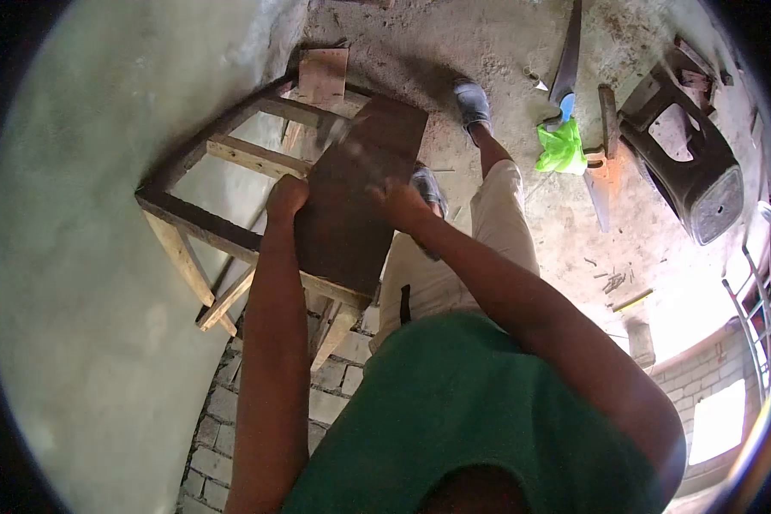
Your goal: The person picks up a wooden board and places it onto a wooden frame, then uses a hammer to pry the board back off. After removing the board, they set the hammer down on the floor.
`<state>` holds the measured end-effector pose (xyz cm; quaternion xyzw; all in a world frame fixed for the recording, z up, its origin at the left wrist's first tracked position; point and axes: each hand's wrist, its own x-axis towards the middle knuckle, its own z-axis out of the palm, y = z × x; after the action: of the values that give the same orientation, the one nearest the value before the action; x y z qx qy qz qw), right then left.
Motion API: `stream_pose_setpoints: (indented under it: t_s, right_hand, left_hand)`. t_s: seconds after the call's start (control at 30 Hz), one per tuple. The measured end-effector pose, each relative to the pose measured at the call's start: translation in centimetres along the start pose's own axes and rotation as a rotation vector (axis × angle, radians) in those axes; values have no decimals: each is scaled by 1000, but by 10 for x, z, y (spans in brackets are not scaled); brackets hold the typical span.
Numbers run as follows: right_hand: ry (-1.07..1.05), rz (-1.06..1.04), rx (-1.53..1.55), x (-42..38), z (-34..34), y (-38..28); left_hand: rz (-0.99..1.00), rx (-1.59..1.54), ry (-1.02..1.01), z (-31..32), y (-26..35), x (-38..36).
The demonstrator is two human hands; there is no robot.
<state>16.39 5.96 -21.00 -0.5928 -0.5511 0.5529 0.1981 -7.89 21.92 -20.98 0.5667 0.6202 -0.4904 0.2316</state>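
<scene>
A dark brown board (351,206) lies across the right part of a wooden frame (201,224) with legs and crosspieces, standing by the wall. My left hand (287,197) is closed at the board's left edge, beside a bare wood crosspiece (253,157). Over the board's right side, my right hand (398,204) is curled into a fist around what looks like a hammer (340,131), smeared by motion. Its handle is barely visible, and the blurred head is above the board near the crosspiece.
A small plywood piece (324,75) rests at the frame's far corner. On the floor to the right lie a handsaw (567,64), a bright green bag (561,147), another saw (598,199) and a tipped dark plastic stool (690,150). A plastered wall (86,257) bounds the left.
</scene>
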Motion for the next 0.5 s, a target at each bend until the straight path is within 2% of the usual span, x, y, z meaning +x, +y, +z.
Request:
stream_pose_setpoints:
  t_s: [0.03, 0.1, 0.13, 0.2, 0.23, 0.3, 0.33, 0.37, 0.4, 0.43, 0.5]
  right_hand:
    - [-2, -2, -2, 2, -7, -3]
    - [-383, 483, 411, 22, -39, -11]
    - [-373, 480, 406, 26, -56, -11]
    - [49, 112, 74, 9, -66, -11]
    - [43, 108, 70, 13, -59, -9]
    - [182, 498, 480, 20, -36, -5]
    - [184, 498, 480, 16, -12, 5]
    - [35, 129, 52, 11, 17, 18]
    - [-116, -243, -375, 8, 13, 12]
    - [-115, -246, -378, 11, 6, 10]
    - [-572, 369, 311, 28, -29, 3]
  left_hand:
    - [-22, -7, -5, 1, 1, -3]
    - [16, -15, 79, 4, -1, -5]
    - [52, -23, 156, 5, 0, -1]
    - [15, -15, 67, -3, 5, -15]
    - [-13, -10, 6, -10, 9, -17]
    - [8, -9, 41, -16, 16, -28]
    - [37, 0, 79, -17, 18, -31]
    - [40, 0, 83, -19, 20, -31]
    - [32, -13, 91, -17, 19, -30]
    - [22, -28, 99, -15, 17, -30]
    - [78, -2, 136, -8, 10, -27]
